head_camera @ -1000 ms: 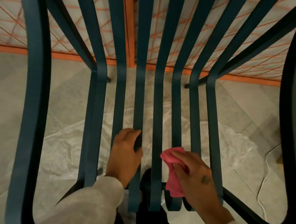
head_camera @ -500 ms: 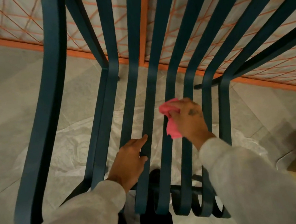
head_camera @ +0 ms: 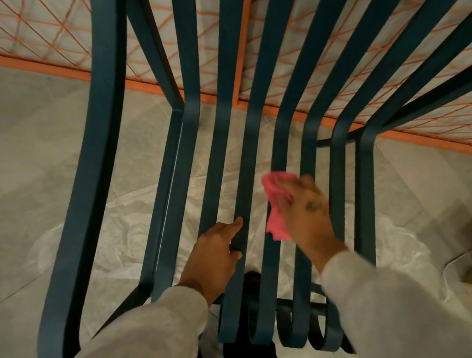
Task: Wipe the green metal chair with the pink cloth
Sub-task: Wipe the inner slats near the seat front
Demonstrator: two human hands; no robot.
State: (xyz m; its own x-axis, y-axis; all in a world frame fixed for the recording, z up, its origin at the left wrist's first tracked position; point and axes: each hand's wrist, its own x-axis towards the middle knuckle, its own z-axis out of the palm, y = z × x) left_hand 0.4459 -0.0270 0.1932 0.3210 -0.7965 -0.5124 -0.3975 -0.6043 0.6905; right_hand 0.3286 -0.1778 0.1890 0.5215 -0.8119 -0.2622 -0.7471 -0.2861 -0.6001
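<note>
Both sleeved arms reached forward. The left hand [head_camera: 215, 254] curled around a slat; the right hand [head_camera: 306, 214], blurred, clutched the pink cloth [head_camera: 274, 200].

The right hand [head_camera: 306, 217] presses a bunched pink cloth [head_camera: 275, 203] against a seat slat of the green metal chair [head_camera: 114, 111], fingers blurred. The left hand [head_camera: 213, 259] grips a neighbouring slat, thumb along its edge. Both arms wear grey sleeves [head_camera: 138, 356]. Crinkled plastic sheeting [head_camera: 109, 243] lies on the floor beneath, with an orange lattice screen [head_camera: 332, 51] behind
</note>
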